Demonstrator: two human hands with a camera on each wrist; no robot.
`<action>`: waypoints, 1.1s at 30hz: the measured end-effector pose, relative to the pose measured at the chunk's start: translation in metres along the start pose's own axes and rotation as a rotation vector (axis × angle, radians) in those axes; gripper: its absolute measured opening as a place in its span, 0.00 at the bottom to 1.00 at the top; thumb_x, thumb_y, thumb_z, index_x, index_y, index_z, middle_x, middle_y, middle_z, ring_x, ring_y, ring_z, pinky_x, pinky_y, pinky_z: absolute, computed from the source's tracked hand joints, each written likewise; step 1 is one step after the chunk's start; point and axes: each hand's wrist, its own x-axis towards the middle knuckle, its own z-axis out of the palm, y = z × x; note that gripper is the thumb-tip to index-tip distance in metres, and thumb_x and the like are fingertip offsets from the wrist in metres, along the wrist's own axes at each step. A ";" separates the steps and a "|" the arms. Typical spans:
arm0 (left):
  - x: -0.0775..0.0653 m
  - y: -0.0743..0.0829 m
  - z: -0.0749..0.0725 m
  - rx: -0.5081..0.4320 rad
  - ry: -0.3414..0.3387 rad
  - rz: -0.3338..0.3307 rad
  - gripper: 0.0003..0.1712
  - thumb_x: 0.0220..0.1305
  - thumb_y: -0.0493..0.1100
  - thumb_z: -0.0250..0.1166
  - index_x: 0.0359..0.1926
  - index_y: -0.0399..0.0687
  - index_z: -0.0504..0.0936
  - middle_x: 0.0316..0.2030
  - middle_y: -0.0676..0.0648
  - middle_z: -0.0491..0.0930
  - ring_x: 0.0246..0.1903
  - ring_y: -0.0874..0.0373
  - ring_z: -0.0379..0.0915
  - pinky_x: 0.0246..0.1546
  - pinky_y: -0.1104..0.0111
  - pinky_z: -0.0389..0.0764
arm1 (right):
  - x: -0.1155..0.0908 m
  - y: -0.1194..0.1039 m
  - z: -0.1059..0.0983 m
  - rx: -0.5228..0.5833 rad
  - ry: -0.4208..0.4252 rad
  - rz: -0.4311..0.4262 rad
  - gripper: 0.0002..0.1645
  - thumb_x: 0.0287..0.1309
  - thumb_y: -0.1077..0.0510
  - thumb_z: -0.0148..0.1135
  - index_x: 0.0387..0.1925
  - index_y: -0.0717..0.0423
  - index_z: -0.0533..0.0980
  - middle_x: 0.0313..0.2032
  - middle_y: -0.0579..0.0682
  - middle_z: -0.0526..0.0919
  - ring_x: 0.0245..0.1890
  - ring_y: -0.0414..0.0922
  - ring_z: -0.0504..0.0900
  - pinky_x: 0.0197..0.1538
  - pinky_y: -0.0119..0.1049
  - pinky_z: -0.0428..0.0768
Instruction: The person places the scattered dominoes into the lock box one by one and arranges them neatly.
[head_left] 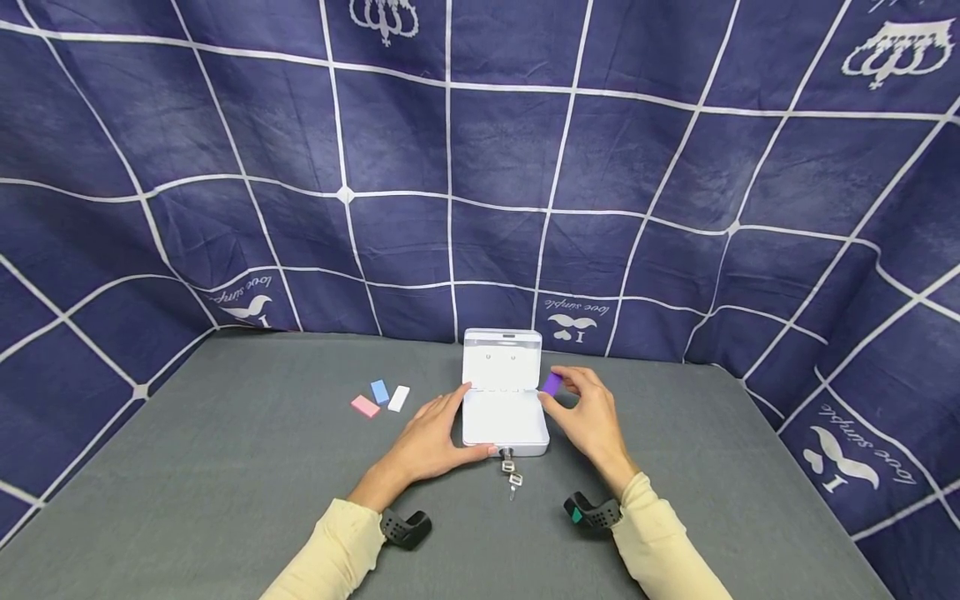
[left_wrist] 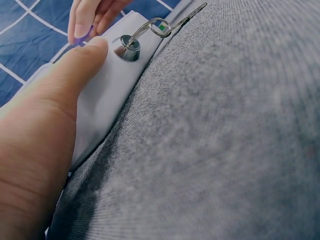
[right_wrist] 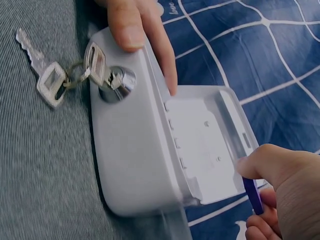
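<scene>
A white lockable cash box [head_left: 506, 421] stands on the cloth with its lid [head_left: 501, 358] raised at the back. My left hand [head_left: 431, 437] grips its left side, thumb on the front wall near the lock and forefinger by the hinge corner. Between thumb and fingers my right hand [head_left: 588, 412] pinches a purple block [head_left: 552, 383], flat and rectangular, just right of the box near the hinge. A key sits in the lock [right_wrist: 120, 82]. From its ring hangs a second key [right_wrist: 51, 85].
Left of the box, a pink block [head_left: 365, 407], a blue block [head_left: 380, 392] and a white block [head_left: 399, 398] lie close together on the grey cloth [head_left: 262, 467]. Behind the table hangs a blue curtain [head_left: 495, 150] with white lines.
</scene>
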 end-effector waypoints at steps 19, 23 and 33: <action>0.000 0.000 0.000 -0.008 0.007 -0.006 0.64 0.46 0.81 0.65 0.78 0.58 0.54 0.72 0.41 0.66 0.72 0.40 0.61 0.70 0.43 0.65 | -0.001 -0.021 0.021 0.041 -0.140 -0.067 0.27 0.50 0.52 0.77 0.53 0.53 0.82 0.49 0.53 0.83 0.47 0.51 0.86 0.53 0.47 0.84; 0.000 0.000 0.001 -0.010 0.016 0.006 0.64 0.46 0.80 0.66 0.78 0.58 0.56 0.72 0.41 0.67 0.72 0.40 0.61 0.70 0.44 0.65 | -0.002 -0.025 0.027 0.061 -0.155 -0.091 0.26 0.50 0.53 0.77 0.53 0.53 0.82 0.48 0.52 0.83 0.47 0.50 0.86 0.53 0.45 0.84; -0.001 -0.001 0.000 -0.002 0.026 0.034 0.63 0.47 0.77 0.69 0.77 0.53 0.57 0.71 0.41 0.68 0.71 0.41 0.63 0.71 0.46 0.64 | -0.005 -0.037 0.047 0.107 -0.202 -0.196 0.25 0.50 0.56 0.77 0.51 0.57 0.82 0.47 0.51 0.84 0.46 0.48 0.86 0.53 0.42 0.84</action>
